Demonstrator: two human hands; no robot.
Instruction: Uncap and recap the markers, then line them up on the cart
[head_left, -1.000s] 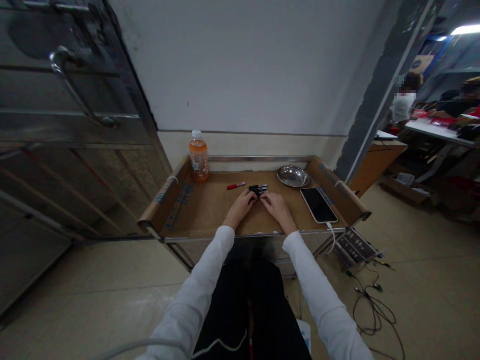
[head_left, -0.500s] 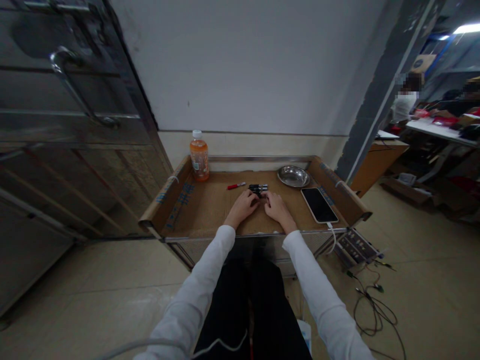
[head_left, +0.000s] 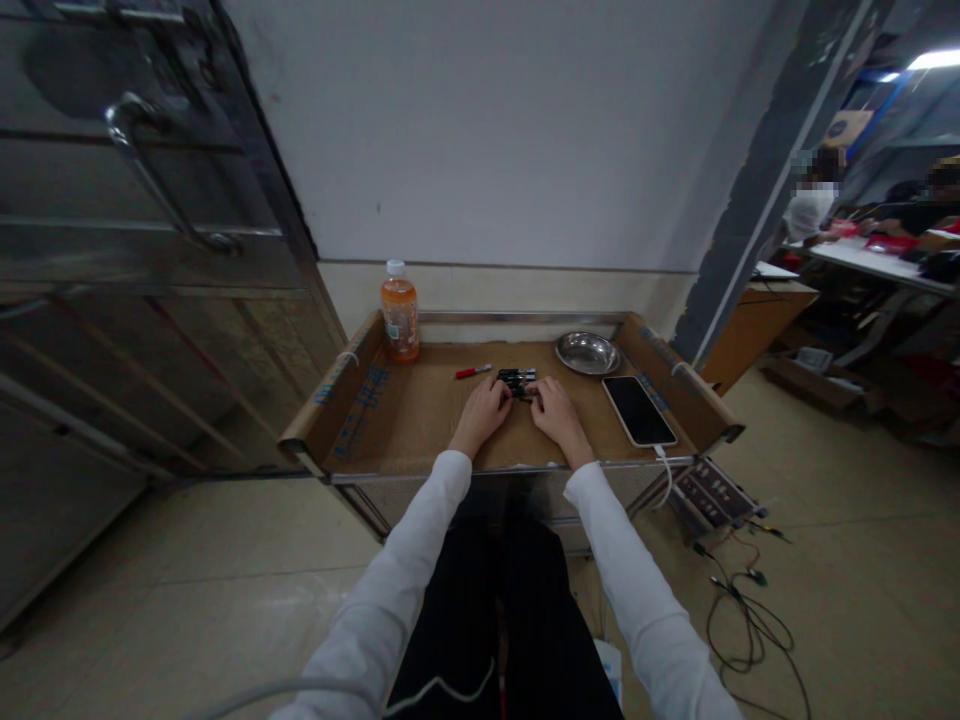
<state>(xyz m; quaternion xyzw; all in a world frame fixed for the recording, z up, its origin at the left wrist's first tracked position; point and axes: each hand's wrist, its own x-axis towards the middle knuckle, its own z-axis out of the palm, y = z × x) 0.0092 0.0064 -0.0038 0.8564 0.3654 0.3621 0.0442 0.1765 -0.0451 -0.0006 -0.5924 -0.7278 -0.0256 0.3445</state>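
Note:
A small heap of black pens or markers (head_left: 517, 377) lies in the middle of a cardboard-lined tray table (head_left: 390, 420). My left hand (head_left: 484, 408) and my right hand (head_left: 553, 410) rest on the cardboard just in front of the heap, their fingertips meeting at a small dark piece (head_left: 524, 392) between them. Both hands have curled fingers pinched on that piece. A single red marker (head_left: 472, 372) lies to the left of the heap, apart from both hands.
An orange drink bottle (head_left: 398, 314) stands at the back left corner. A steel bowl (head_left: 586, 352) sits at the back right, a phone (head_left: 638, 410) on a cable lies right. A metal door stands left; other people sit at a table far right.
My two hands have drawn closer together, the right one sliding slightly left toward the left one, with the dark piece now between their fingertips. Nothing else has moved.

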